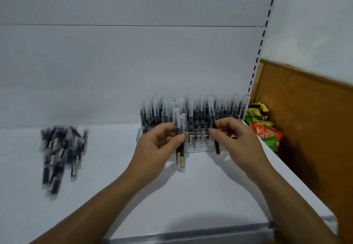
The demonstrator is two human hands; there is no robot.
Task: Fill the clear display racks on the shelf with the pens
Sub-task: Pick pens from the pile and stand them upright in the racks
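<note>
A clear display rack stands on the white shelf against the back wall, packed with several upright black pens with clear caps. My left hand pinches two pens upright, just in front of the rack's middle. My right hand pinches one pen upright, close in front of the rack's right half. A loose pile of pens lies on the shelf to the left. The picture is blurred.
The shelf's grey front edge runs along the bottom. A slotted upright ends the shelf on the right. Beyond it are colourful snack packets and a brown board.
</note>
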